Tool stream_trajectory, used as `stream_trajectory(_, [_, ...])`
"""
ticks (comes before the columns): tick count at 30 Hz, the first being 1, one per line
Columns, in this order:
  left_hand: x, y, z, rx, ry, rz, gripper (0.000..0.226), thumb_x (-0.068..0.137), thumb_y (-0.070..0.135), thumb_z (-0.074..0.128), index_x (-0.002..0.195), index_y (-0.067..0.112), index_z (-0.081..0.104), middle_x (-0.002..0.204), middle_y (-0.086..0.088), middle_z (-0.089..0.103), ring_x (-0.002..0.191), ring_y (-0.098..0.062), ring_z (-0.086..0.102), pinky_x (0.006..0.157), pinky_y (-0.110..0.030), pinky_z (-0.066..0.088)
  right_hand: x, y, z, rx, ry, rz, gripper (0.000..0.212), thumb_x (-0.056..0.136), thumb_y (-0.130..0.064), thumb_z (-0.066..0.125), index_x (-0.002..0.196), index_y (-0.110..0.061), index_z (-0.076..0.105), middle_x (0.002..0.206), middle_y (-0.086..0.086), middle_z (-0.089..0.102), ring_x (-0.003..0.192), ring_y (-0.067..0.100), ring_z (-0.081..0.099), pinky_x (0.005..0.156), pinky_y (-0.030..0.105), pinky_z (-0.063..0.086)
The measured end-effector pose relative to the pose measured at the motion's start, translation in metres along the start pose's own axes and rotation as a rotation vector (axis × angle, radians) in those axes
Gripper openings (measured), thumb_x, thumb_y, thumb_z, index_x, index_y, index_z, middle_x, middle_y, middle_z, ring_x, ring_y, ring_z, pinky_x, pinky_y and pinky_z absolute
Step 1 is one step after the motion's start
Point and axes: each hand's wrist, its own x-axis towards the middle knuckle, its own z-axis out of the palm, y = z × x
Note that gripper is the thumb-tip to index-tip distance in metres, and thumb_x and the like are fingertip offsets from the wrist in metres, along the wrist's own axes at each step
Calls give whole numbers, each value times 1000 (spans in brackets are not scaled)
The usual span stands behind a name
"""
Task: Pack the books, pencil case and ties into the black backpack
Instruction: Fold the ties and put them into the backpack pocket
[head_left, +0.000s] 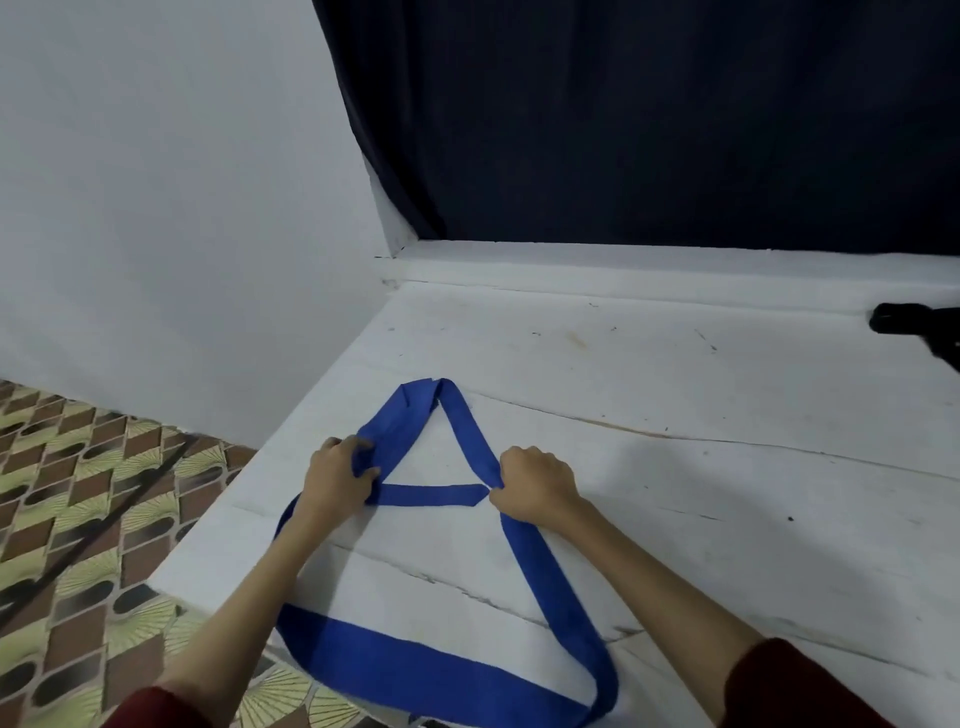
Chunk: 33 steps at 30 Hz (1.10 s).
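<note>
On white table (675, 415): one blue tie (524, 551), two hands' grip.

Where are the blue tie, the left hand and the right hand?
blue tie (431, 660): head view, wide band nearest the camera.
left hand (337, 480): head view, back of hand.
right hand (537, 486): head view, back of hand.

One view only, worn on the head, wide-angle, with straight edges bowed toward the borders. Looks forward and steeply down onto the white painted plank worktop (675, 441), close enough for both forearms to enter from the bottom edge and meet near the centre. Faces a dark navy curtain (623, 119) filling the upper right, above a white ledge (623, 270) along the worktop's far side. Takes in a plain pale grey wall (171, 208) at upper left and patterned brown and cream floor tiles (78, 519) at lower left, below the worktop's left edge.
</note>
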Motion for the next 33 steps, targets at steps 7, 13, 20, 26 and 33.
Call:
stream_trajectory(7, [15, 44, 10, 35, -47, 218, 17, 80, -3, 49, 85, -1, 65, 85, -13, 64, 76, -28, 58, 61, -28, 43, 9, 27, -50, 405, 198, 163, 16, 87, -14, 53, 73, -12, 47, 65, 3, 56, 55, 25, 59, 55, 29, 44])
stream_trajectory(13, [25, 162, -2, -458, -152, 338, 12, 81, 2, 63, 85, 12, 68, 74, 7, 63, 65, -6, 58, 53, -6, 41, -18, 64, -157, 1018, 591, 222, 10, 94, -8, 49, 85, -11, 50, 81, 13, 69, 43, 18, 62, 48, 26, 53])
stream_trajectory(20, [22, 319, -24, -705, -377, 575, 36, 90, 11, 61, 123, 19, 52, 88, 1, 65, 84, -16, 63, 74, -25, 53, -74, 101, -275, 1428, 681, 49, 9, 93, -6, 52, 88, -4, 59, 63, 4, 71, 56, 15, 68, 54, 20, 53])
stream_trajectory(26, [-6, 390, -1, -692, -599, 782, 44, 96, 47, 43, 135, 29, 49, 134, 12, 52, 121, -4, 48, 91, -19, 37, -100, 128, -328, 1400, 722, -62, 7, 92, -3, 54, 90, -8, 59, 72, 6, 73, 65, 19, 71, 58, 22, 55])
stream_trajectory(33, [-25, 441, 22, -963, -681, 745, 19, 98, 17, 50, 103, 9, 66, 75, -2, 68, 71, -11, 67, 74, -22, 53, -115, 177, -364, 1381, 819, -92, 13, 96, -4, 46, 103, -9, 56, 77, 4, 74, 64, 20, 71, 56, 23, 54])
